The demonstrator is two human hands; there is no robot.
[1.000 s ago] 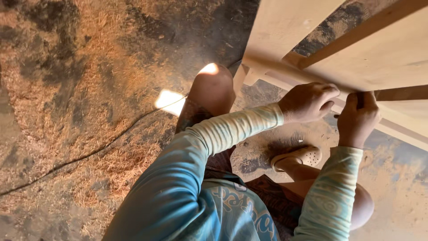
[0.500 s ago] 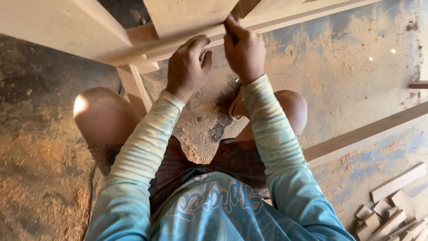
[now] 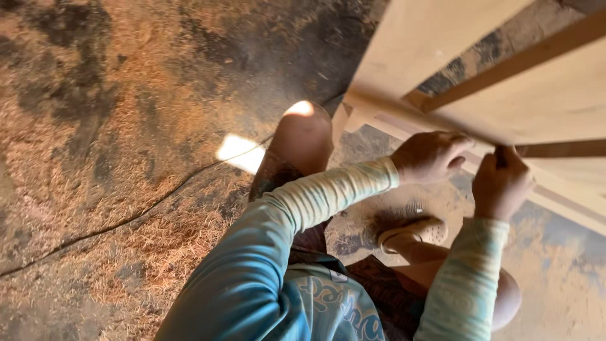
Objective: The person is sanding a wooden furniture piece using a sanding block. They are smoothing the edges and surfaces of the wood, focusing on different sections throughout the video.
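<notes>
Left hand grips the wooden frame; right hand, at 3 o'clock, pinches something small and dark. I'd keep the frame braced steady.

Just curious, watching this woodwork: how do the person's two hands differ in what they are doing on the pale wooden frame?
The left hand lies knuckles-up, fingers curled over the wooden frame edge; the right hand is raised upright, pinching a small dark thing against the wood. The left hand sits nearer the frame's corner, the right hand further along. Both touch the same rail and wear striped sleeves.
</notes>
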